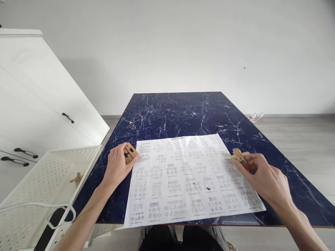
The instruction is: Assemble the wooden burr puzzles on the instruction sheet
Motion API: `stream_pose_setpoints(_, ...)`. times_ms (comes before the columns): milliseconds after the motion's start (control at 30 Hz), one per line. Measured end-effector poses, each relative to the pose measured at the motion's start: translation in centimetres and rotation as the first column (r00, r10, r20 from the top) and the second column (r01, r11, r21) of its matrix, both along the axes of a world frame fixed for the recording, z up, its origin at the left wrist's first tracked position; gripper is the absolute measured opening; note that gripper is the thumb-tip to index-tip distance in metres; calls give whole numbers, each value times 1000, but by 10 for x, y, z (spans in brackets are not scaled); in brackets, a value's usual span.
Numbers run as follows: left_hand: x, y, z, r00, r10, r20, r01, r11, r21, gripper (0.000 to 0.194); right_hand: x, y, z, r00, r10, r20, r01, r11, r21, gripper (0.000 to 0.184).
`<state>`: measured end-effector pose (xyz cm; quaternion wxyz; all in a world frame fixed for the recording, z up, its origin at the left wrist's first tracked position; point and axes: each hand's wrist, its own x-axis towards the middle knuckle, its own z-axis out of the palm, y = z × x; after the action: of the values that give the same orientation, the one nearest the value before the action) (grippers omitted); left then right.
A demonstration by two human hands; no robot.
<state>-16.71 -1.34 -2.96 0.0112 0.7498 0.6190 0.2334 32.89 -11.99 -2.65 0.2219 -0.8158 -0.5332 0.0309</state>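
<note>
A white instruction sheet [180,177] printed with rows of small diagrams lies on the blue marbled table [178,108]. At its left edge, my left hand [119,164] is closed around a brown wooden puzzle [131,152] made of flat pieces with dark openings. Over the sheet's right edge, my right hand [267,176] grips a lighter wooden interlocking puzzle [238,155] with crossing bars and a dark mark on one face. The fingers partly cover both puzzles.
Left of the table stands a white perforated basket [89,153] with a wooden cross-shaped puzzle [76,179] and a white cable [34,205]. Behind it is a white cabinet [39,87] with black handles. A clear plastic item [255,117] shows beyond the table's right edge.
</note>
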Motion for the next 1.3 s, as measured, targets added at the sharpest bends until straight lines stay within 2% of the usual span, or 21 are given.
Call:
stream_pose_setpoints(300, 1, -1, 1, 1000, 4, 8, -4, 1000, 7, 74, 9, 3, 11, 986, 66, 154, -45, 989, -141, 60)
stream_pose_setpoints(467, 1, -1, 1, 1000, 2, 7, -2, 1000, 6, 74, 18, 6, 13, 969, 164, 183, -129, 973, -189, 61)
stream_pose_setpoints(733, 1, -2, 1, 1000, -2, 5, 2, 1000, 6, 73, 22, 8, 13, 954, 205, 217, -156, 962, -225, 64)
stream_pose_setpoints(1067, 1, -2, 1, 1000, -1, 1, 1, 1000, 11, 74, 21, 7, 18, 956, 209, 208, -170, 967, -190, 53)
stream_pose_setpoints(1200, 1, -3, 0, 1000, -3, 4, 3, 1000, 13, 74, 24, 8, 18, 958, 183, 223, -150, 977, -155, 49)
stream_pose_setpoints(1300, 0, -3, 0, 1000, -5, 7, 5, 1000, 16, 73, 24, 6, 16, 950, 213, 227, -197, 976, -94, 45)
